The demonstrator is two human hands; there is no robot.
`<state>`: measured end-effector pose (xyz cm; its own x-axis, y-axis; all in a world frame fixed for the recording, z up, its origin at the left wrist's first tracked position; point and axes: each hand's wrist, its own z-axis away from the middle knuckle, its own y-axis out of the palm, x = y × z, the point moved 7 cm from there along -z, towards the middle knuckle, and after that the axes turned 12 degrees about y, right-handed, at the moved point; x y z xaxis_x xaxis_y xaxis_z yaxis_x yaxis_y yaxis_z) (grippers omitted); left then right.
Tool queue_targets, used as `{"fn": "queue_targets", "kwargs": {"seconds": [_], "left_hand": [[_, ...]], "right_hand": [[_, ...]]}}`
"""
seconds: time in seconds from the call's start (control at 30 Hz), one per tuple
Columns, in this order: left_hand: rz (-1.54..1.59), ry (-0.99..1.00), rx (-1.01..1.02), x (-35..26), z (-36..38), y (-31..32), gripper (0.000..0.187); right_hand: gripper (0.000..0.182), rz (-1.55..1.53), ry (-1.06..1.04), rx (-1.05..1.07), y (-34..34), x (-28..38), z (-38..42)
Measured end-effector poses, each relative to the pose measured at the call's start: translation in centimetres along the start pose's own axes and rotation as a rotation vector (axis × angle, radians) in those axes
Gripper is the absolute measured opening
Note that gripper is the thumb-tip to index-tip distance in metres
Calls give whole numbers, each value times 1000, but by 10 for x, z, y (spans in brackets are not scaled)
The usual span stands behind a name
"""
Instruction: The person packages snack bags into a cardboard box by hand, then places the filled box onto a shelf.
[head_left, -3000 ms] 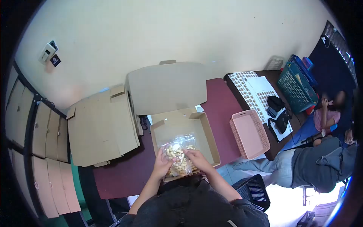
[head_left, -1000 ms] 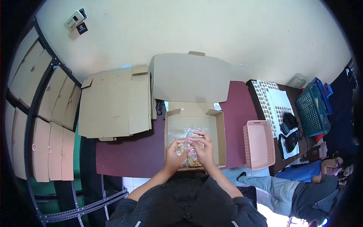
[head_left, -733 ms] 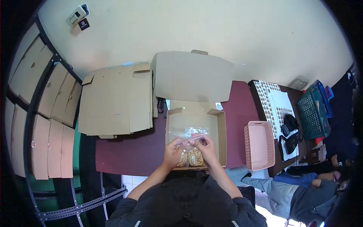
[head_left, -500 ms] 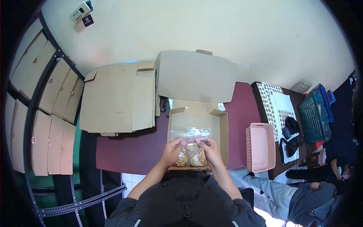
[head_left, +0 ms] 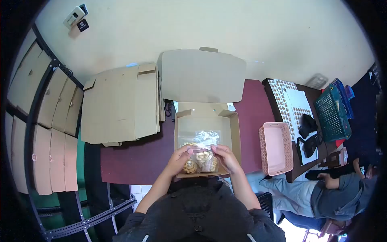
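Over an open cardboard box (head_left: pixel 236 133), my left hand (head_left: pixel 179 160) and my right hand (head_left: pixel 227 158) pinch the two ends of the top strip of a clear zip bag (head_left: pixel 204 155). Pale, curved snack pieces show through its plastic. Both thumbs lie along the strip, with a gap between the hands. Beneath and beside it in the box are more clear bags of curved tan pieces (head_left: pixel 189 166), partly hidden by my hands and the held bag. The box's lid (head_left: pixel 203 76) stands raised at the back.
Flattened cardboard boxes (head_left: pixel 117 105) are stacked left on the maroon table (head_left: pixel 133 163). A pink basket (head_left: pixel 276 149) stands right, near a dark table with sticker sheets (head_left: pixel 296 105), a black item (head_left: pixel 309 145) and a green basket (head_left: pixel 332 117). A person (head_left: pixel 330 193) sits at lower right; shelved boxes (head_left: pixel 56 157) line the left.
My hands have drawn slightly apart along the bag's top strip, still holding it. The whole view has shifted a little. At the lower right, the seated person's arm has moved.
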<state>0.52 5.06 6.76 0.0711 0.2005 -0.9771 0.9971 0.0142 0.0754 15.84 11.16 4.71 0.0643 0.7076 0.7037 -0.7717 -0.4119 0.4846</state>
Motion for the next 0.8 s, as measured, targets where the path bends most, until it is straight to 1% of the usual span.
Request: {"fn": "queue_targets", "kwargs": {"seconds": [0.07, 0.1, 0.13, 0.17, 0.2, 0.23, 0.27, 0.3, 0.33, 0.37, 0.4, 0.43, 0.47, 0.5, 0.53, 0.57, 0.6, 0.67, 0.7, 0.73, 0.8], "left_hand": [[111, -101, -43, 18, 6, 0, 28], [111, -102, -37, 18, 4, 6, 28], [89, -22, -158, 12, 0, 6, 33], [67, 58, -281, 7, 0, 4, 41], [70, 55, -281, 9, 1, 5, 41], [-29, 44, -237, 14, 1, 7, 50], [-127, 34, -191, 21, 1, 9, 60], [-237, 15, -80, 25, -3, 18, 68], [-232, 15, -72, 27, -3, 26, 68], [-372, 111, -12, 23, -6, 41, 70], [-510, 209, 50, 14, -9, 57, 73], [-598, 229, 39, 6, -11, 67, 75], [-594, 237, 51, 13, -10, 74, 75], [-386, 139, -12, 25, -11, 75, 72], [-181, 39, -71, 38, -13, 76, 69], [-68, -57, -81, 50, -11, 79, 57], [-69, -59, -65, 45, -13, 84, 57], [165, -162, -227, 45, -14, 83, 43], [133, -116, -234, 45, -16, 84, 37], [133, -119, -217, 47, -17, 86, 37], [174, -175, -211, 52, -16, 92, 35]], "right_hand": [[23, -55, -43, -24, -2, -1, -1], [25, 34, -94, -64, -2, 3, 0], [25, 33, -96, -68, -2, 4, -1], [26, 18, -140, -174, -10, 7, 0], [26, 4, -183, -280, -17, 10, 3], [28, 18, -244, -319, -19, 15, 6], [28, 18, -244, -322, -18, 15, 7], [29, 41, -252, -367, -20, 16, 10], [31, 63, -260, -415, -23, 15, 14], [33, 161, -282, -419, -29, 11, 12], [34, 192, -275, -412, -22, 14, 17], [35, 188, -289, -406, -17, 17, 24], [37, 184, -306, -401, -15, 20, 30], [37, 179, -316, -413, -21, 20, 33], [37, 155, -334, -320, -23, 20, 33], [37, 129, -349, -227, -23, 19, 33], [37, 119, -356, -237, -26, 17, 33], [37, 445, -624, -598, -33, 31, 48], [36, 364, -603, -595, -39, 30, 47], [36, 356, -607, -610, -49, 27, 48], [37, 164, -225, -235, -52, 3, 29]]}}
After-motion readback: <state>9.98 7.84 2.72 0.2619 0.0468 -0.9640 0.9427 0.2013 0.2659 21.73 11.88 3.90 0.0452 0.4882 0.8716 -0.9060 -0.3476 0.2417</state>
